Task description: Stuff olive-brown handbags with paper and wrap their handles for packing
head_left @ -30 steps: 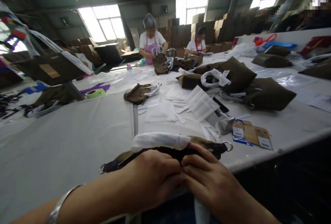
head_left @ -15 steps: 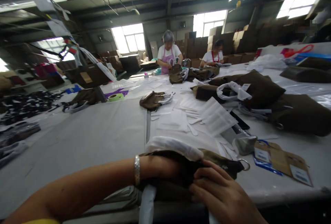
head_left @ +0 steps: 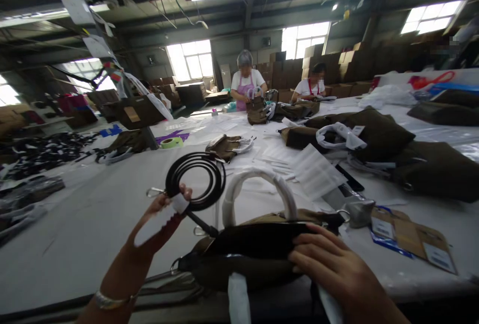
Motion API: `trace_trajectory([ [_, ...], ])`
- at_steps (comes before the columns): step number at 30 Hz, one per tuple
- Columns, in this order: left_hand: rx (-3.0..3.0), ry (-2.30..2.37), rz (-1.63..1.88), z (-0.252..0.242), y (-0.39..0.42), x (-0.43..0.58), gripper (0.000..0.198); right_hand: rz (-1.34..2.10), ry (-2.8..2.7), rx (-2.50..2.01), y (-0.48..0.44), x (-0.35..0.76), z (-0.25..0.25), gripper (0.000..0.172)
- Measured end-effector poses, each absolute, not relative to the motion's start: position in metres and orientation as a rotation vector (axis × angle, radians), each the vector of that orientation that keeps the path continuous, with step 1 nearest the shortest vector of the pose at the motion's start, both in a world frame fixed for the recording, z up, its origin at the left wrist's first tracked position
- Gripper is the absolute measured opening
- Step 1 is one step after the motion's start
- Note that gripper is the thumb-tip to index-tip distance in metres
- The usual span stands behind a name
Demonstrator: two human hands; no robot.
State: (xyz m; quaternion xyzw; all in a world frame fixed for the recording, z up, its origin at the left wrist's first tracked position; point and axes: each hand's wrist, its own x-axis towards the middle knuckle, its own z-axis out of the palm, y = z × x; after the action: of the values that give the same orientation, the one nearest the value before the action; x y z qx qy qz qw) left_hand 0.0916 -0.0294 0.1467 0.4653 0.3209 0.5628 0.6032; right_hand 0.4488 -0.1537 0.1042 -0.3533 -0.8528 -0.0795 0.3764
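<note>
An olive-brown handbag (head_left: 224, 266) lies in front of me at the table's near edge, its zipped mouth open and dark inside. One handle (head_left: 258, 173), wrapped in white, arches up behind the opening; another wrapped handle (head_left: 239, 296) hangs at the front. My left hand (head_left: 140, 259), raised left of the bag, is closed on a coiled black strap (head_left: 219, 182) with metal clips. A white strip with a jagged edge (head_left: 159, 227) lies across that hand. My right hand (head_left: 337, 259) grips the right side of the bag's mouth, its thumb hidden.
Cardboard tags (head_left: 415, 234) lie to the right, near a grey pouch (head_left: 359, 213). White foam sheets (head_left: 318, 169) are beyond the bag. More olive bags (head_left: 441, 167) are piled at right. Two people (head_left: 245, 82) work across the table. A post (head_left: 151, 137) stands at left.
My left hand has come out of the bag and up to the left, now with the coiled strap in it. The back handle stands up now. My right hand stays at the bag's mouth.
</note>
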Motion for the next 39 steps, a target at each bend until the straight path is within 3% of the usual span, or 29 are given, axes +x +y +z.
trace_trajectory([
  [4,0.823,1.052,1.331,0.108,-0.011,0.101,0.005,-0.189,-2.259,-0.862,-0.148,0.443,0.115,0.024],
  [8,0.944,1.176,1.016,0.1,-0.001,0.111,0.025,-0.151,-2.224,-0.906,-0.142,0.435,0.121,0.021],
  [10,1.046,1.229,0.884,0.115,-0.006,0.107,0.027,-0.133,-2.206,-0.93,-0.139,0.432,0.122,0.016],
  [14,1.721,1.51,1.037,0.166,-0.041,0.113,0.022,-0.105,-2.16,-1.015,-0.13,0.428,0.119,0.011],
  [18,2.363,1.092,0.476,0.189,-0.083,0.16,0.035,-0.089,-2.158,-1.075,-0.12,0.423,0.116,0.012],
  [20,2.577,0.985,0.263,0.181,-0.088,0.186,0.051,0.014,-2.183,-1.11,-0.118,0.422,0.12,0.013],
  [21,2.66,0.968,0.168,0.175,-0.087,0.195,0.052,0.112,-2.204,-1.135,-0.117,0.424,0.125,0.014],
  [23,2.774,0.96,0.012,0.162,-0.079,0.207,0.032,0.403,-2.283,-1.165,-0.115,0.435,0.142,0.019],
  [25,2.84,0.972,-0.044,0.153,-0.07,0.21,0.011,0.784,-2.406,-1.098,-0.111,0.451,0.164,0.038],
  [28,2.91,0.923,0.058,0.145,-0.065,0.204,0.008,1.418,-2.4,-0.884,-0.1,0.475,0.191,0.065],
  [31,3.006,0.754,0.241,0.139,-0.066,0.196,0.007,1.831,-2.148,-0.883,-0.087,0.472,0.192,0.059],
  [33,3.068,0.628,0.306,0.134,-0.067,0.194,0.006,1.735,-2.211,-1.033,-0.078,0.452,0.18,0.045],
  [35,3.113,0.524,0.327,0.13,-0.066,0.193,0.006,1.384,-2.378,-1.228,-0.07,0.425,0.167,0.035],
  [37,3.144,0.424,0.355,0.128,-0.064,0.193,0.007,1.116,-2.484,-1.315,-0.061,0.4,0.154,0.035],
  [39,3.178,0.341,0.361,0.128,-0.061,0.191,0.01,1.182,-2.578,-1.218,-0.049,0.382,0.143,0.043],
])
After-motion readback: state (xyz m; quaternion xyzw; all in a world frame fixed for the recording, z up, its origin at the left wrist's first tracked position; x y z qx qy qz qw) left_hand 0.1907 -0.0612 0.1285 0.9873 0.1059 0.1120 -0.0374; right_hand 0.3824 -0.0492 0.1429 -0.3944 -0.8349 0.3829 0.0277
